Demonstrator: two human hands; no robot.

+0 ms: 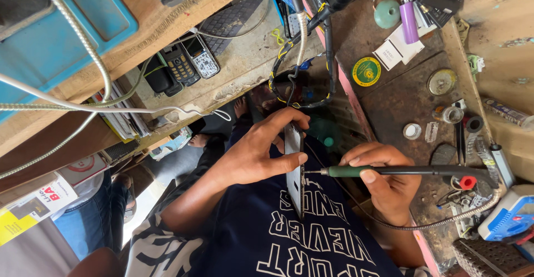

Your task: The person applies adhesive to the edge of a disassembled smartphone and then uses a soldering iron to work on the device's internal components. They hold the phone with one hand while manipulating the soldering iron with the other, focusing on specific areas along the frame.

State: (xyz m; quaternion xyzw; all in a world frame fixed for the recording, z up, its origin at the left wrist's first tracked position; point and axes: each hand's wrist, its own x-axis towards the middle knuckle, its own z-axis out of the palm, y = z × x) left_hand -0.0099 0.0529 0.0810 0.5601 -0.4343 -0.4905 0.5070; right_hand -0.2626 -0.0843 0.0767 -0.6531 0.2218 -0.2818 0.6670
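My left hand (258,153) grips a thin dark phone (294,168) held edge-on above my lap, thumb on its lower side and fingers over the top. My right hand (384,183) holds a soldering iron (400,171) by its green grip. The iron lies level, and its metal tip (310,172) touches the side of the phone. The iron's braided cable (445,221) loops away below my right hand. My navy shirt with white lettering fills the bottom of the view.
A brown workbench (400,99) on the right carries a round green tin (366,71), tweezers (460,138), small round parts and a blue meter (509,218). Several old handsets (186,63) lie on a wooden shelf. A person in jeans (89,216) sits at lower left.
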